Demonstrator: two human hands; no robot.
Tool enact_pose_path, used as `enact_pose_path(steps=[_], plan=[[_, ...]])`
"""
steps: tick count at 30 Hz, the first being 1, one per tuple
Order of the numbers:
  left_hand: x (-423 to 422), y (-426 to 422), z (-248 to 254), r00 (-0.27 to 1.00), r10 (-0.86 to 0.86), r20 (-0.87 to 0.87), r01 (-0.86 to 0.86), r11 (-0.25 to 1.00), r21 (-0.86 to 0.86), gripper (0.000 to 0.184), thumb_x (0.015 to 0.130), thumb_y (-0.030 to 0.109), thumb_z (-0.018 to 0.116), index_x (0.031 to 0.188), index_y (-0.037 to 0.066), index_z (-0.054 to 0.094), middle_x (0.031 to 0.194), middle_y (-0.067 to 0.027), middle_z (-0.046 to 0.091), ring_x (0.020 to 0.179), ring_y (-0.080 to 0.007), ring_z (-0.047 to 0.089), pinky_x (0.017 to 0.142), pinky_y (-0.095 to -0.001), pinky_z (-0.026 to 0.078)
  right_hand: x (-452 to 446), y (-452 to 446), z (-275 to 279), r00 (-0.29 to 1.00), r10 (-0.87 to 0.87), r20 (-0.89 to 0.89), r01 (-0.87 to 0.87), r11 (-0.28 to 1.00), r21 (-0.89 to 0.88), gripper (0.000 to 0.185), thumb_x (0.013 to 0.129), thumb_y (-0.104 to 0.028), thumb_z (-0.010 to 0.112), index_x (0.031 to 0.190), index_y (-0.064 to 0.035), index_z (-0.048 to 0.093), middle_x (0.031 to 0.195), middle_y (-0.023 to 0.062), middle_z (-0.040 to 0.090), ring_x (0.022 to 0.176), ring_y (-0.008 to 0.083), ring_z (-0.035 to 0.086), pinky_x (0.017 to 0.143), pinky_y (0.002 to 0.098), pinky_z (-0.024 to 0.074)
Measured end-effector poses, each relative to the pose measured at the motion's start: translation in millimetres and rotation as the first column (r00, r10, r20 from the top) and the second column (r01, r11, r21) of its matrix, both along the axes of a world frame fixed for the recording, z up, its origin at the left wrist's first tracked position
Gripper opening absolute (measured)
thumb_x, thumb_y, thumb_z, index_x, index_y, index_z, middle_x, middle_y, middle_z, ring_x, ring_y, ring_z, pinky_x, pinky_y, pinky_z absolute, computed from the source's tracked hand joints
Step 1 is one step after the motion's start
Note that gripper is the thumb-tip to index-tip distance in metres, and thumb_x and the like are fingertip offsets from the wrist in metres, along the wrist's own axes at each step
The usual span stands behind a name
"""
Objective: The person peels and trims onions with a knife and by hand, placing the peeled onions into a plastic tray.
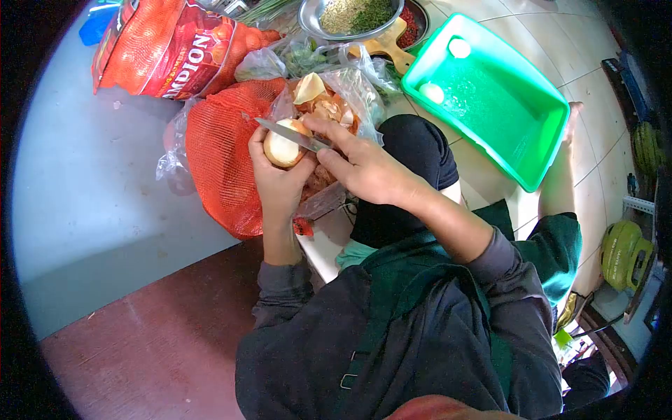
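My left hand (280, 183) is wrapped round a pale, partly peeled onion (283, 148). In my right hand (360, 164) is a knife (285, 131), its blade lying across the top of the onion and pointing to the upper left. Both hands are over a clear plastic bag (360, 94) of brown onion skins (327, 110). An orange-red mesh sack (227, 150) lies to the left, close beside my left hand.
A full mesh sack (189, 52) with printed lettering stands at the upper left. At the top are a metal bowl (308, 21) of chopped food and a wooden board (387, 45). Right of them, a green basin (490, 91) holds two white onions (432, 92).
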State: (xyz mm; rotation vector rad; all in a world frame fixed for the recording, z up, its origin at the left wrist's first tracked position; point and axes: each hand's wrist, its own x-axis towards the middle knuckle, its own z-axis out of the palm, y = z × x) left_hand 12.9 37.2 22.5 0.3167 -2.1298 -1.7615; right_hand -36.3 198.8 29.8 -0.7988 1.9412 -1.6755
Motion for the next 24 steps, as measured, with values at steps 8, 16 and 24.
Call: enact_pose_path(steps=[8, 16, 24], plan=[[2, -5, -17, 0.998, 0.061, -0.026, -0.065, 0.968, -0.243, 0.073, 0.064, 0.004, 0.079, 0.124, 0.001, 0.037, 0.118, -0.0124, 0.045, 0.11, -0.0216, 0.05, 0.095, -0.0354, 0.043, 5, -6, -9, 0.986, -0.117, -0.115, 0.109, 0.992, -0.069, 0.039, 0.094, -0.012, 0.045, 0.133, -0.0049, 0.044, 0.12, 0.0204, 0.057, 0.112, 0.0328, 0.057, 0.094, 0.0371, 0.0427], [6, -4, -15, 0.999, -0.009, -0.036, -0.003, 0.939, -0.344, 0.072, 0.064, 0.001, 0.078, 0.124, 0.001, 0.037, 0.117, -0.0105, 0.05, 0.105, -0.0186, 0.054, 0.092, -0.0318, 0.046, -10, -9, -27, 0.982, -0.188, 0.017, 0.189, 0.974, -0.128, 0.036, 0.095, -0.018, 0.047, 0.129, -0.0064, 0.048, 0.087, 0.0081, 0.061, 0.073, 0.0174, 0.059, 0.07, 0.03, 0.0482], [10, -4, -3, 0.992, -0.114, -0.057, 0.127, 0.935, 0.331, 0.079, 0.063, 0.001, 0.078, 0.131, 0.0, 0.038, 0.12, -0.0146, 0.053, 0.103, -0.0213, 0.057, 0.087, -0.0318, 0.05, -20, -6, -40, 0.878, -0.106, 0.466, 0.14, 0.989, -0.04, 0.039, 0.096, -0.024, 0.046, 0.134, -0.0145, 0.045, 0.066, -0.0032, 0.044, 0.051, 0.0057, 0.039, 0.043, 0.0213, 0.0323]])
